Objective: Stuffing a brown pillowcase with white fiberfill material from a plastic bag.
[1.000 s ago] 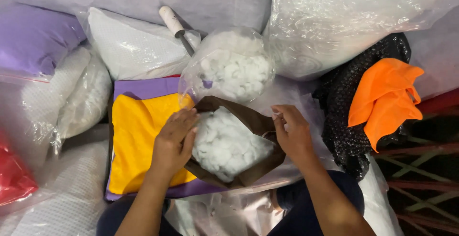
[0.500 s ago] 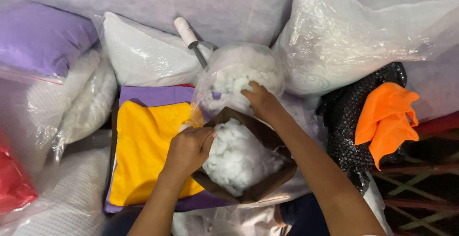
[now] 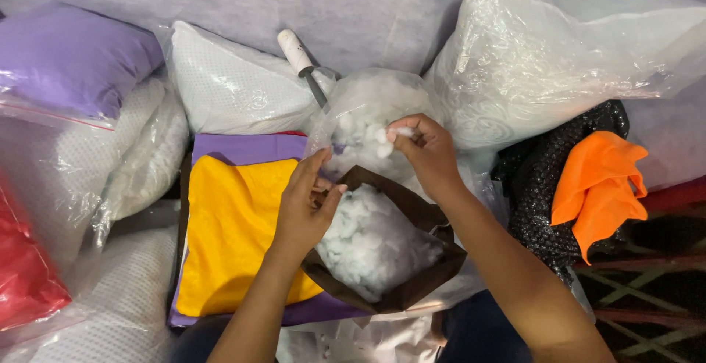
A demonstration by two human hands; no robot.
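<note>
Fluff is what my right hand [image 3: 425,144] has come away with: half a second ago it was pressed down into the clear plastic bag of white stuffing [image 3: 365,124], and now it has lifted to the bag's near right edge with a small white tuft [image 3: 402,133] pinched in closed fingertips. My left hand [image 3: 307,203] has changed too. It was curled into a fist on the rim of the brown fabric cover [image 3: 412,212]; now its fingers are spread and half open, thumb and forefinger pinching the cover's far left edge to hold the mouth wide. By my reckoning, one more handful is on its way in, and the cover is already well filled.

White stuffing [image 3: 375,242] sits inside the cover just right of my left hand and just near of my right. Left of it lies a yellow cloth [image 3: 228,230] on purple fabric [image 3: 246,147].
</note>
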